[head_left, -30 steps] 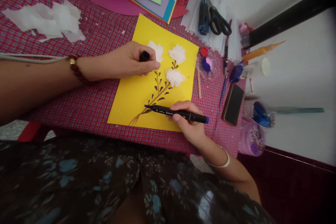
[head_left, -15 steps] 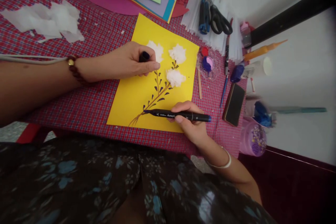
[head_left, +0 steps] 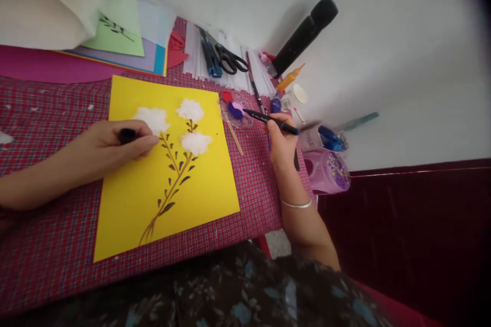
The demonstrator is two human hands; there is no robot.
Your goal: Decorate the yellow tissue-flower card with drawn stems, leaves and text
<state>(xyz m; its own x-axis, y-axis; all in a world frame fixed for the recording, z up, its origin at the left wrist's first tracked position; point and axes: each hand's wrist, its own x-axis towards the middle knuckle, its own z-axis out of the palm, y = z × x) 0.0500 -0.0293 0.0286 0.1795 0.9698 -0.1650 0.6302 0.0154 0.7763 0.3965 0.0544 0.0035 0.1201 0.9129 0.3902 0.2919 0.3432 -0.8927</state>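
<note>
A yellow sheet (head_left: 130,204) bears a brown stem with dark leaves and three white fluffy flowers (head_left: 196,143). My left hand (head_left: 128,143) rests over the sheet's left part, beside the left flower, its fingers closed around a black cap (head_left: 127,136). Off the sheet's right side, my right hand (head_left: 283,140) grips a black marker (head_left: 278,122) with a blue end. The marker's tip points left, at the edge of a clear palette (head_left: 245,120) with red, purple and pink paint; whether it touches the paint, I cannot tell.
Scissors (head_left: 230,59) and a blue cutter (head_left: 211,59) lie on white paper strips at the back. Coloured papers (head_left: 123,36) are stacked at the back left. A wooden stick (head_left: 235,139) lies right of the sheet. Farther right stands a pink container (head_left: 320,171).
My right hand has lifted the marker off the stem and moved it right and back to the palette. The view has shifted right. My left hand still holds the cap near the left flower.
</note>
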